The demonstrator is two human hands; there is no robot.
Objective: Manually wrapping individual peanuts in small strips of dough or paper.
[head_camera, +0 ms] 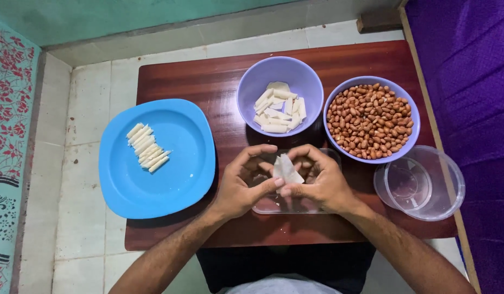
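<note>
Head view: 1 low wooden table (208, 81) seen from above.
Left hand (242, 185): pinches the pale wrapper piece (287, 169) – fingers closed on its left edge.
Right hand (322, 182): grips the same piece, hands together above a clear tray (274, 206), likely to catch crumbs.
Left side: blue plate (181, 179) with rolled sticks (147, 147), overhanging the table edge.
Far side: bowl of strips (263, 73), bowl of peanuts (339, 95) – both within reach.
Right edge: clear container (448, 185), overhanging; little free room.
</note>
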